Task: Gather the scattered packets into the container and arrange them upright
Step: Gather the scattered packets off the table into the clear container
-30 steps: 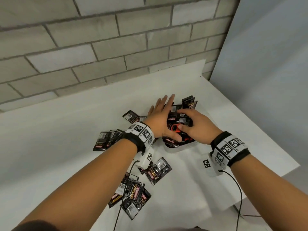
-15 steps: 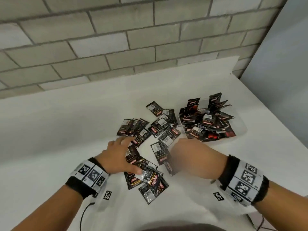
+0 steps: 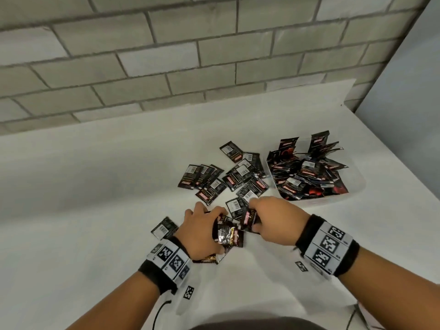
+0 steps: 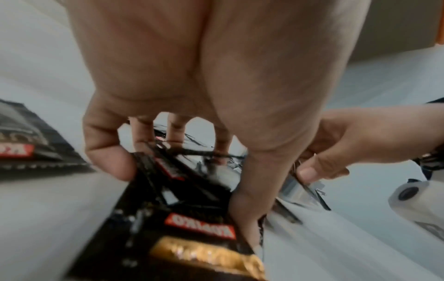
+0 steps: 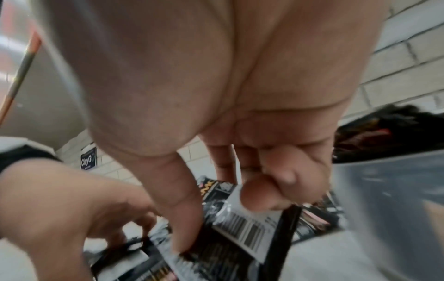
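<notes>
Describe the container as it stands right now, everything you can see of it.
The container is a shallow, translucent whitish tub, seemingly plastic, with rounded corners. It sits on the white table to the right of the loose packets, beyond the right hand. It is crowded with black-and-red packets; a few at the back stand roughly upright, most lean or lie jumbled. Neither hand touches it.
</notes>
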`<state>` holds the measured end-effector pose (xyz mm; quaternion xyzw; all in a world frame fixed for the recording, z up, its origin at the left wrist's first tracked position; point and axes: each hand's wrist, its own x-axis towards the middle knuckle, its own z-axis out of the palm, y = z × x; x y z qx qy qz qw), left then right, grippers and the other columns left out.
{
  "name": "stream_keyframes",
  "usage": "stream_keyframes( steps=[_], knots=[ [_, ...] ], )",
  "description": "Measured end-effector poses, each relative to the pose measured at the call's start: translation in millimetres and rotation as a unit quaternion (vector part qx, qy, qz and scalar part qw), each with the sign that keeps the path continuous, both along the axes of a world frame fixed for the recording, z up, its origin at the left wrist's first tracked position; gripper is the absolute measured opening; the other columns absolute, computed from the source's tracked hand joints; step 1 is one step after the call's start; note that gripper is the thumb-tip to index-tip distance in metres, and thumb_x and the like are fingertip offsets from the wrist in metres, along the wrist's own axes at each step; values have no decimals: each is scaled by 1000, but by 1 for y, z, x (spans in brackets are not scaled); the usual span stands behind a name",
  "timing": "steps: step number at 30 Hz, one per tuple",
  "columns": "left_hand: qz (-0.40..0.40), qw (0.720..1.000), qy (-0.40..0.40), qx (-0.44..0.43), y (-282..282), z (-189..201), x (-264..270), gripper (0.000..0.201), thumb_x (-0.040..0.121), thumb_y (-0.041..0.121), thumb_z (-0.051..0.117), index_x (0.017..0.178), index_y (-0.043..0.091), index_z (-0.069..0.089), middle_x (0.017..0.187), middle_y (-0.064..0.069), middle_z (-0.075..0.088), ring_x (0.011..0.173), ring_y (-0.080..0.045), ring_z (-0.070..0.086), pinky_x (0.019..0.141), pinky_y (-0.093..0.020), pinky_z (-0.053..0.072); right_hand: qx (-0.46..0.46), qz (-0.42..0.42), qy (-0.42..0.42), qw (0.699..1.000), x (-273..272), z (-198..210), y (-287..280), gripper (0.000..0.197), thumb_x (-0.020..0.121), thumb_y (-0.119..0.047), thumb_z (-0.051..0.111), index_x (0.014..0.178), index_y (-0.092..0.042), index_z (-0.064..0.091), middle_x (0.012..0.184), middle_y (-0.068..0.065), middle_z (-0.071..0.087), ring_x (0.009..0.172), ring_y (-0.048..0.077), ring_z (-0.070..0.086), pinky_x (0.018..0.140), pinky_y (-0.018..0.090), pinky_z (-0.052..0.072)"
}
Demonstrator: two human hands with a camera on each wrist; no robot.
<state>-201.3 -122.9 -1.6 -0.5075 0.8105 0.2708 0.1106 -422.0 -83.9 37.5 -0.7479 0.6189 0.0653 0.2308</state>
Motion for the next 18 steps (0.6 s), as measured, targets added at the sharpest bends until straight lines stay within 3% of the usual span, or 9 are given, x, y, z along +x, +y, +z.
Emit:
stream_keyframes(
  steps=[3,6,8,10,12,15,18],
  knots=[
    [-7,1000,17,14,-5,-3,-1,74,73,44,83,135,43,42,117,0,36,112,-25,44,97,-44,49,14,-6,-70,997,17,6,-15,47,85,-27,68,126,-15,48,101,2,64,84,18,59,66,26,47],
    [8,996,83,20,-10,-4,-2,70,72,30,86,129,33,45,115,-1,36,99,-22,55,89,-37,55,58,-6,-88,994,34,-6,-20,66,82,-28,73,137,-10,41,111,9,65,95,23,63,77,33,56],
    [19,993,117,27,-12,-1,1,65,71,16,85,122,29,47,113,0,35,89,-17,56,75,-25,54,64,1,-75,995,40,-20,-19,63,81,-29,73,135,-12,45,110,9,65,98,25,64,80,37,57],
    [37,990,136,11,-15,6,7,60,69,11,84,111,30,46,111,1,37,84,-18,58,65,-25,54,47,0,-69,997,40,-27,-18,50,80,-31,73,124,-15,55,108,7,63,98,25,63,76,33,53],
    [65,983,170,-24,-20,17,18,54,70,14,84,102,31,44,108,3,42,84,-21,61,61,-25,54,34,2,-48,998,38,-28,-18,41,80,-34,73,114,-15,61,110,5,54,95,24,60,72,30,47],
    [132,962,228,-72,-31,36,44,51,68,9,81,100,28,45,103,2,50,83,-15,56,57,-12,41,31,2,-35,999,33,-29,-17,39,80,-40,74,108,-15,64,112,2,42,85,25,60,70,33,50],
    [176,953,233,-76,-38,44,74,53,66,7,80,97,30,45,100,-4,52,81,-19,56,58,-17,38,18,0,-38,999,26,-19,-19,32,85,-44,68,103,-18,65,111,-1,42,83,21,59,72,36,52]
  ],
)
